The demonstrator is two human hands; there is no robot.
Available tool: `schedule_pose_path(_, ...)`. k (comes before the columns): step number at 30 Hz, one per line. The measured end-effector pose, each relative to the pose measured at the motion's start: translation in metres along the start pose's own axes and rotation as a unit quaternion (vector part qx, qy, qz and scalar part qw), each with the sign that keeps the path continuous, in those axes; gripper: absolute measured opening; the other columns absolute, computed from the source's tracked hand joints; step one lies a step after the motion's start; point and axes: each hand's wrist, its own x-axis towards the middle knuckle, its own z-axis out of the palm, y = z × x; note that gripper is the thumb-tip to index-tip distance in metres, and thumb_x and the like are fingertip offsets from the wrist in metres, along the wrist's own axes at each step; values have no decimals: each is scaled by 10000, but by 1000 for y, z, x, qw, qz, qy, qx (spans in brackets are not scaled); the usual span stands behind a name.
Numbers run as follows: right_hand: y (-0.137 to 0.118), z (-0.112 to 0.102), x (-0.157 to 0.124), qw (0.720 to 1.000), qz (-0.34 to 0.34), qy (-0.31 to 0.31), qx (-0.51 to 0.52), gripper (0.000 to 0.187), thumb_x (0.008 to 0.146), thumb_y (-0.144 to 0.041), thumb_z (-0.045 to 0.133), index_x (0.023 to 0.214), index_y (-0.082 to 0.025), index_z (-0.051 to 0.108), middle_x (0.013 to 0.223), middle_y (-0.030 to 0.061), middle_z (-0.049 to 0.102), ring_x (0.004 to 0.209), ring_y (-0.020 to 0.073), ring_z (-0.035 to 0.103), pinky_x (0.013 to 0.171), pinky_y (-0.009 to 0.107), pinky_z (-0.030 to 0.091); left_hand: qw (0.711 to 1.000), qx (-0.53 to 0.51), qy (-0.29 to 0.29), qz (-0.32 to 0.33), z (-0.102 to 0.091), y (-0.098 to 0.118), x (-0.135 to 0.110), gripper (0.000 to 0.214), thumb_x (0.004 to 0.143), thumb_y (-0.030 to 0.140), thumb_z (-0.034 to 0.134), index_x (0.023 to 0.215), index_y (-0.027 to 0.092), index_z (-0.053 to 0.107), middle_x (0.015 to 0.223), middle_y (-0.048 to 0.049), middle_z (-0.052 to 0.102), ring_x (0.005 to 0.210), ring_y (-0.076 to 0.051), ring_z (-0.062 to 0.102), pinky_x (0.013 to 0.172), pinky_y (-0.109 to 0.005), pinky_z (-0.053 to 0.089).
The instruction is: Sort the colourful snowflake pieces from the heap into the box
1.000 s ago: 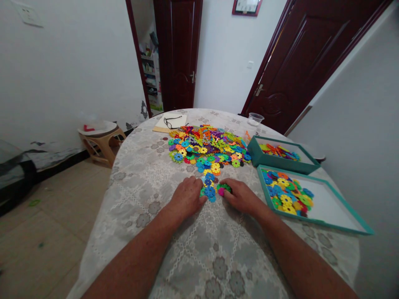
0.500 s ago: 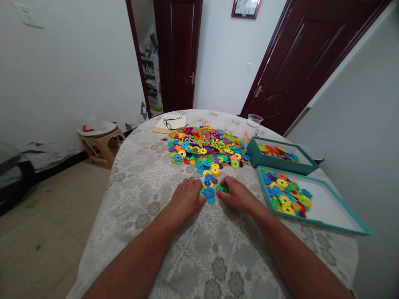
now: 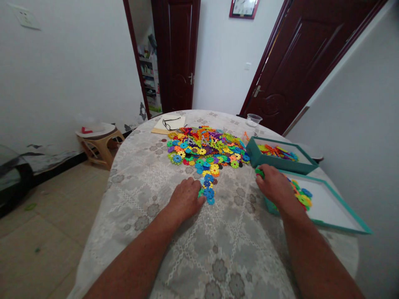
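My right hand point(image 3: 274, 185) is over the left edge of the shallow teal-rimmed tray point(image 3: 338, 195), its fingers closed on a green interlocking disc point(image 3: 259, 172). How many discs it holds is hidden. My left hand point(image 3: 188, 195) rests on the tablecloth, with its fingers curved and its thumb apart. Its fingertips are at the left side of a small group of blue discs point(image 3: 208, 193), with a little green showing by the thumb. Behind both hands spreads a big multicoloured heap of notched discs point(image 3: 205, 145). More discs point(image 3: 302, 198) lie in the tray, partly covered by my right arm.
A deeper teal box point(image 3: 282, 164) with colourful pieces in it stands behind the tray. Eyeglasses point(image 3: 170, 123) lie on a paper pad at the far left of the table, and a clear plastic bowl point(image 3: 254, 119) is at the far right. A stool point(image 3: 99, 145) stands left.
My right hand has moved right from beside the blue discs to the tray's edge, carrying green. A pink piece seen at its fingers before no longer shows. My left hand has hardly moved.
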Motion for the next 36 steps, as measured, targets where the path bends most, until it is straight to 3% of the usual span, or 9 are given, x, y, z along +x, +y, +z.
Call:
schedule_pose_path(3, 25, -1, 3, 990, 108, 37, -87, 301, 957, -272, 539, 1207, -139, 641, 1104, 197, 641, 913, 310, 661, 755, 385, 474, 1000, 0, -13, 9, 0, -4, 0, 199, 943, 303, 564, 1094, 207, 653, 1152, -131, 649, 1091, -289, 604, 958, -408, 469)
schedule_pose_path(5, 23, 2, 3, 989, 104, 82, -69, 349, 956, -281, 550, 1262, -129, 622, 1165, 216, 612, 963, 327, 655, 781, 410, 496, 1000, -2, -19, 16, -1, -6, 1, 199, 934, 283, 572, 1100, 208, 652, 1156, -128, 649, 1097, -283, 604, 959, -399, 467)
schedule_pose_path(8, -7, 11, -4, 993, -54, 85, 61, 302, 960, -265, 560, 1231, -151, 629, 1184, 183, 619, 1081, 314, 627, 910, 427, 507, 1000, -7, -18, 21, -1, -6, 0, 197, 926, 278, 582, 1095, 206, 652, 1141, -124, 656, 1082, -278, 609, 954, -396, 467)
schedule_pose_path(11, -52, 22, -21, 948, -238, -65, 203, 338, 961, -296, 613, 1290, -219, 616, 1226, 125, 641, 1105, 263, 631, 974, 399, 512, 1000, -11, -12, 26, 0, -7, 0, 208, 920, 282, 589, 1105, 211, 650, 1139, -118, 661, 1087, -278, 608, 957, -398, 465)
schedule_pose_path(13, -79, 28, -33, 921, -292, -140, 216, 475, 921, -338, 694, 1373, -241, 584, 1352, 126, 606, 1203, 273, 602, 1033, 414, 496, 999, -10, -13, 34, 0, -8, -1, 227, 907, 295, 607, 1116, 215, 651, 1138, -115, 663, 1090, -283, 606, 955, -401, 464)
schedule_pose_path(15, -96, 32, -41, 917, -301, -162, 203, 521, 900, -371, 727, 1383, -235, 586, 1425, 139, 571, 1287, 294, 558, 1084, 442, 467, 999, -12, -17, 43, -1, -8, -2, 253, 887, 303, 632, 1125, 220, 655, 1141, -113, 665, 1087, -290, 606, 942, -404, 465)
schedule_pose_path(18, -106, 35, -43, 925, -293, -160, 183, 416, 945, -353, 665, 1334, -216, 615, 1386, 143, 595, 1270, 286, 567, 1082, 437, 464, 998, -23, -25, 54, -2, -9, -3, 260, 863, 290, 659, 1116, 231, 667, 1142, -106, 673, 1082, -291, 609, 929, -398, 464)
schedule_pose_path(31, -100, 39, -35, 914, -306, -164, 210, 411, 916, -322, 700, 1294, -192, 605, 1247, 127, 616, 1147, 261, 596, 1014, 390, 475, 993, 1, -37, 108, 5, -12, 2, 255, 928, 286, 670, 1164, 223, 596, 1235, -118, 658, 1179, -299, 598, 1014, -417, 463)
schedule_pose_path(36, -100, 43, -37, 917, -297, -163, 210, 366, 945, -341, 667, 1281, -207, 609, 1218, 121, 629, 1109, 259, 605, 978, 389, 484, 992, -53, -22, 112, 3, -10, 0, 240, 928, 235, 632, 1156, 240, 555, 1258, -93, 635, 1187, -268, 587, 1016, -392, 463)
